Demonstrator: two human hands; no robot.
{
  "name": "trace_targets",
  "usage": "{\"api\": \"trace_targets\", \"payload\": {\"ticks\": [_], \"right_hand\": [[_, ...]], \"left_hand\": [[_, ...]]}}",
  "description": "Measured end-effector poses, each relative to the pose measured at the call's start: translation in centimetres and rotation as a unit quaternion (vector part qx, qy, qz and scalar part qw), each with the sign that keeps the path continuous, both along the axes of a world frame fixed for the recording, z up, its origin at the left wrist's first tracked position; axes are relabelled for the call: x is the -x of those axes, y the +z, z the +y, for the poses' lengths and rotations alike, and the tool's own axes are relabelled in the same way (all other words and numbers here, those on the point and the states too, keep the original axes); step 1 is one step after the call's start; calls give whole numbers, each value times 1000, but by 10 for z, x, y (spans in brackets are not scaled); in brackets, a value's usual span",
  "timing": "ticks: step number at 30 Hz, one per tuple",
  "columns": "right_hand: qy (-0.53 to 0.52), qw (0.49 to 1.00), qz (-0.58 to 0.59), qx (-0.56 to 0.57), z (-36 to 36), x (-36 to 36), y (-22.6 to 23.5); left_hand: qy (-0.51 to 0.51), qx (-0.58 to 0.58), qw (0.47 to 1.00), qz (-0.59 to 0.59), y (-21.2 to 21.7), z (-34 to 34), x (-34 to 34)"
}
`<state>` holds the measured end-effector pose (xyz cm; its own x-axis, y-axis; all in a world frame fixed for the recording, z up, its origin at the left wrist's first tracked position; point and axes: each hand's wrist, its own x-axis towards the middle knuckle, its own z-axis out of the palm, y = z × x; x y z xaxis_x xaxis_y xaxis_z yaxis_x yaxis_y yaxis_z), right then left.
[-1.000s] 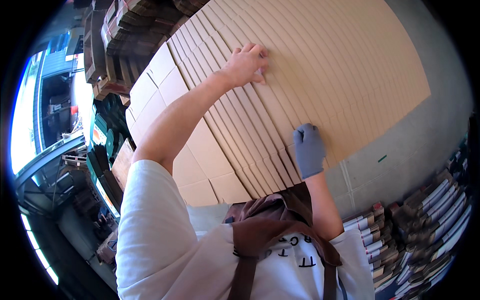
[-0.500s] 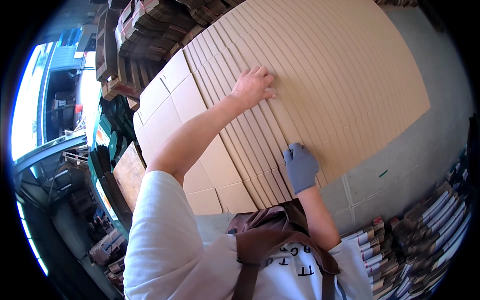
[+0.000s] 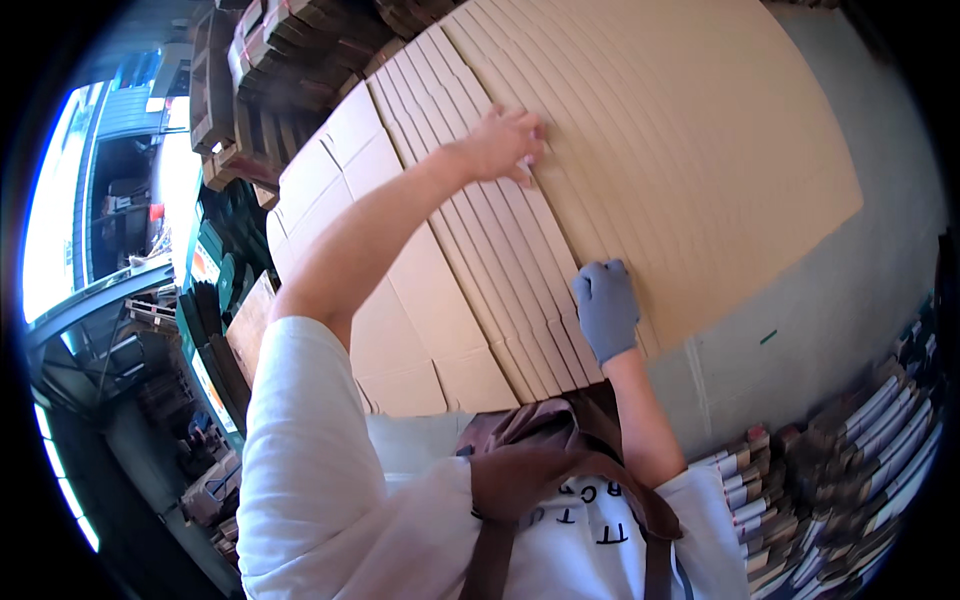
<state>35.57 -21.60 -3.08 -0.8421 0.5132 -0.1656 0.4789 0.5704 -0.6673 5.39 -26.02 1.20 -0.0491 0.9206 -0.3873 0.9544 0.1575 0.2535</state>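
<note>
A broad stack of flat brown cardboard sheets (image 3: 700, 150) lies before me, fanned out so that their edges form overlapping strips. My left hand (image 3: 503, 145) is bare, its fingers spread over the upper middle of the fan near a sheet's edge. It is slightly blurred and holds nothing that I can see. My right hand (image 3: 607, 310) wears a grey glove. Its fingers are curled closed at the near part of the same edge, on a cardboard sheet; the fingertips are hidden. At the left, the creased face of one sheet (image 3: 345, 180) shows more widely.
Bundled cardboard (image 3: 300, 45) and a wooden pallet (image 3: 240, 155) stand at the far left. Dark green stacked pieces (image 3: 210, 330) lie along the left. Stacks of folded cardboard (image 3: 840, 470) fill the lower right. Grey floor (image 3: 740, 380) borders the sheets on the right.
Both hands have moved a little farther away from me, and the left fingers are more spread. The fanned edges have shifted, with a distinct step now running between the hands.
</note>
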Motion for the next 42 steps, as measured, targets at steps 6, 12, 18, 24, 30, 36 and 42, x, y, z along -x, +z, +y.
{"api": "trace_targets", "payload": {"ticks": [6,12,18,24,30,36,42], "right_hand": [[-24,999,10,22,-1,-2,-5],[-42,998,32,46,3,0,-9],[-28,999,-11,27,7,3,-4],[-28,999,-22,15,4,6,-3],[-24,997,-69,7,3,7,2],[-40,993,-110,13,5,14,13],[-29,994,-104,9,8,12,14]], "left_hand": [[0,13,1000,-16,-5,3,3],[16,37,999,1,-2,11,1],[12,26,1000,-2,-4,13,0],[20,15,1000,5,-10,7,2],[39,-4,999,-3,-8,0,-2],[123,-60,987,80,-4,-13,-24],[214,-152,961,85,-23,-41,-57]]}}
